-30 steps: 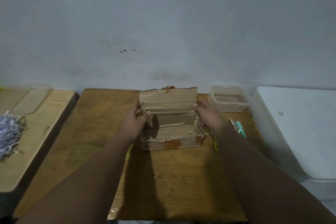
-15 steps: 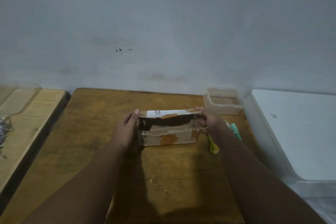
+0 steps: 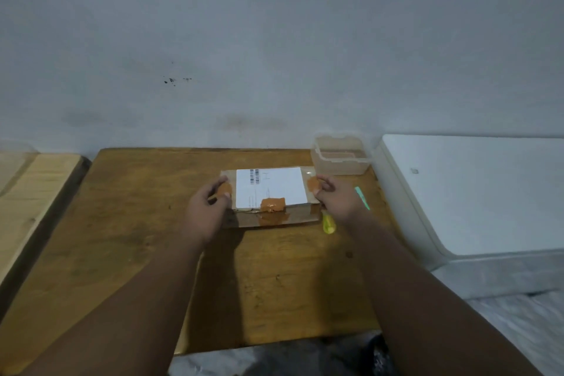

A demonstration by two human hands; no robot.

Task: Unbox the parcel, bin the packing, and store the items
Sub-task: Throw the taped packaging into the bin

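A flat brown cardboard parcel (image 3: pixel 271 192) lies on the wooden table (image 3: pixel 128 223), its lid down, with a white shipping label on top and orange tape at the front and both ends. My left hand (image 3: pixel 207 210) grips the parcel's left end, thumb on the tape. My right hand (image 3: pixel 335 195) pinches its right end by the orange tape. A yellow-handled tool (image 3: pixel 328 223) lies just right of the parcel, partly under my right wrist. A mint-green pen-like item (image 3: pixel 362 198) lies further right.
A clear plastic container (image 3: pixel 340 159) stands at the table's back right corner. A white appliance (image 3: pixel 476 192) sits to the right of the table. A lighter wooden surface (image 3: pixel 27 189) adjoins on the left. A wall rises right behind the table.
The parcel's lid stood upright and open a second ago; it has folded down flat over the box. The view has shifted right, so the shredded paper on the left is out of sight.
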